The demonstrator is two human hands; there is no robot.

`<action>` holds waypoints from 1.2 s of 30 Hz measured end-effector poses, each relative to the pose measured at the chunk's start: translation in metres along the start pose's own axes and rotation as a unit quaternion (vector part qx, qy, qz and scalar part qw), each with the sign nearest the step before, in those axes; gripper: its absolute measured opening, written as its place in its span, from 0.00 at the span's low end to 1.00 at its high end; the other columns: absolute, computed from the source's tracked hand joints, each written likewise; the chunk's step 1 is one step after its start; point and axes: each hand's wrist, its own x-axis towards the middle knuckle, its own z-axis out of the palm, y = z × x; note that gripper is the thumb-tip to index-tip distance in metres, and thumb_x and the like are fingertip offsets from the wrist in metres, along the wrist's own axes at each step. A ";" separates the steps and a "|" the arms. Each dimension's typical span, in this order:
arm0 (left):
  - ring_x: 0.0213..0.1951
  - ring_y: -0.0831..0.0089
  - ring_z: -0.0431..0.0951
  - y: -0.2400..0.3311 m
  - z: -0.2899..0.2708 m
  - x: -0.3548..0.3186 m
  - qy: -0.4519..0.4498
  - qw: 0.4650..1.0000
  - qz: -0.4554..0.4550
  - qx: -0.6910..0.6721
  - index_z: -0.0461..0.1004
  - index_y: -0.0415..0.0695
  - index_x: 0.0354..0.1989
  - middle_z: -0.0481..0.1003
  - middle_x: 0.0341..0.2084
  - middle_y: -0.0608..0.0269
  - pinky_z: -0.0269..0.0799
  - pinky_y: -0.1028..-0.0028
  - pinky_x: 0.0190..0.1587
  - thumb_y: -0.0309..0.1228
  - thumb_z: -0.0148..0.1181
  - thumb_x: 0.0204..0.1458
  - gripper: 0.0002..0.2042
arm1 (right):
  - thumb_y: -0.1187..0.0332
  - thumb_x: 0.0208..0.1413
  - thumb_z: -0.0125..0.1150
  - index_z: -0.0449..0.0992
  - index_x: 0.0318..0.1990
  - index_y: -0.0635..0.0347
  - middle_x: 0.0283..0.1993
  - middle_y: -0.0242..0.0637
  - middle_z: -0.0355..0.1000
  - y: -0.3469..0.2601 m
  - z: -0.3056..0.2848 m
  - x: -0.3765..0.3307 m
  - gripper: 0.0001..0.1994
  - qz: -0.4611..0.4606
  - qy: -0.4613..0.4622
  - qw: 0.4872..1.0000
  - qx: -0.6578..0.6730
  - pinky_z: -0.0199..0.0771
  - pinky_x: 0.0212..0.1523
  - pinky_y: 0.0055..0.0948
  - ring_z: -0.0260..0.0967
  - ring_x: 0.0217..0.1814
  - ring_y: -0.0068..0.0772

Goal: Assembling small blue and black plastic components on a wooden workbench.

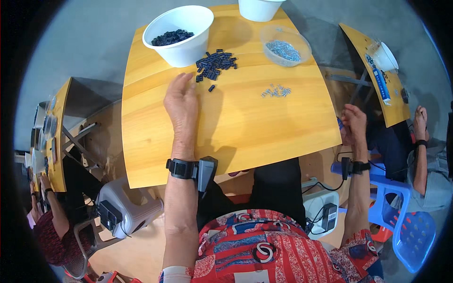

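Beyond my right hand [354, 123], a blue box [381, 86] on the side table [395, 112] carries pale print too small to read. That hand is curled up at the right edge of my yellow table [283, 127]; what it grips, I cannot tell. My left hand [180, 103] is loosely bent, partly open; whether it pinches anything, I cannot tell. Just ahead and right of it lie dark pieces [216, 65]. Broad tabletop runs between my hands, with silver pins [277, 91] farther forward.
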 end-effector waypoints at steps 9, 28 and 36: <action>0.41 0.58 0.74 0.003 0.010 -0.001 -0.076 0.981 0.089 0.156 0.76 0.41 0.40 0.76 0.38 0.52 0.69 0.69 0.47 0.18 0.57 0.39 0.16 | 0.74 0.54 0.55 0.75 0.42 0.65 0.30 0.32 0.73 -0.160 0.084 -0.089 0.09 -0.256 -0.162 0.951 -0.067 0.68 0.28 0.17 0.67 0.26 0.17; 0.31 0.68 0.73 0.023 0.009 -0.008 -0.064 0.972 0.101 0.204 0.79 0.44 0.29 0.73 0.23 0.63 0.69 0.71 0.34 0.28 0.64 0.41 0.06 | 0.69 0.48 0.57 0.76 0.37 0.65 0.34 0.46 0.75 -0.196 0.204 -0.070 0.11 -0.428 -0.170 0.845 -0.272 0.72 0.37 0.35 0.73 0.35 0.45; 0.32 0.64 0.73 0.025 0.016 -0.006 -0.105 0.953 0.099 0.267 0.80 0.46 0.27 0.73 0.23 0.63 0.69 0.68 0.35 0.30 0.65 0.39 0.06 | 0.68 0.49 0.57 0.76 0.36 0.65 0.30 0.46 0.74 -0.186 0.188 -0.064 0.10 -0.396 -0.184 0.855 -0.279 0.71 0.35 0.35 0.73 0.34 0.43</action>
